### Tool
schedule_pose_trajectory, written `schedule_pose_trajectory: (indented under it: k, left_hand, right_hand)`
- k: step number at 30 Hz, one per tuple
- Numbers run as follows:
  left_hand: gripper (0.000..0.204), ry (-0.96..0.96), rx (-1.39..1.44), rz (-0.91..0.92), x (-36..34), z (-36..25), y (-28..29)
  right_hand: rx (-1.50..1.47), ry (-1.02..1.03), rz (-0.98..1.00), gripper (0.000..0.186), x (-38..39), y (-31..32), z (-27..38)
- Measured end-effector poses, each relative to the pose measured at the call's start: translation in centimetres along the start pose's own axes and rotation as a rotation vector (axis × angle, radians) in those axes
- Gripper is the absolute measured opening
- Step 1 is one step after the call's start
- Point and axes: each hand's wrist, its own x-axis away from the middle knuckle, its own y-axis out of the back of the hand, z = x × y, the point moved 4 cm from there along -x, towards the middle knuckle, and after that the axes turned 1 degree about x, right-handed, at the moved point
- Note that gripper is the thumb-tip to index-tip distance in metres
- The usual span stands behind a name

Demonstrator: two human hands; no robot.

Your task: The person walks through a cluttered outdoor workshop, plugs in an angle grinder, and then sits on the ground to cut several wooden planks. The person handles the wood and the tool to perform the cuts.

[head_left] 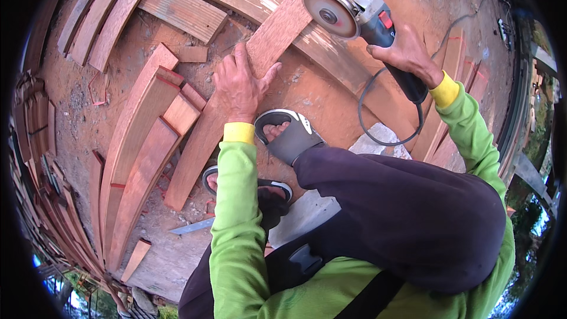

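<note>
A long reddish wooden plank (204, 145) runs slantwise across the ground in front of me. My left hand (239, 85) lies on it with the fingers apart, pressing the upper face and one edge. In my right hand (407, 53) is an angle grinder (378, 29), gripped around its dark body near the red switch. Its round disc (331, 15) hangs near the plank's right edge, toward the far end. Whether disc and wood touch, I cannot tell. Crosswise to this plank lies a paler, weathered board (331, 53). The grinder's cord (361, 121) loops down beside my knee.
Several cut planks (139, 136) with red-marked ends lie to the left, and more boards (118, 18) at the far left. A flat metal strip (192, 226) rests near my sandalled foot (283, 136). Stone slabs (381, 139) and further planks (449, 94) are on the right.
</note>
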Motion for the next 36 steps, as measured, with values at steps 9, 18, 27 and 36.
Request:
schedule_pose_trajectory:
  k: [9, 18, 27, 36]
  left_hand:
    - [0.081, -0.043, -0.045, -0.038, 0.0, 0.3, -0.5]
    - [0.081, -0.046, -0.052, -0.037, 0.1, 0.4, -0.6]
    - [0.077, -0.022, -0.044, -0.013, 0.1, 0.5, -0.4]
    - [0.08, -0.023, -0.06, -0.019, 0.0, 0.4, -0.6]
  right_hand:
    - [0.093, -0.005, 0.02, 0.068, -0.1, -0.4, -0.8]
    - [0.081, 0.036, 0.031, 0.066, -0.3, -0.7, -0.4]
    - [0.073, 0.017, 0.056, 0.067, -0.3, -0.8, 0.4]
    - [0.107, 0.036, 0.042, 0.068, -0.4, -1.0, -0.3]
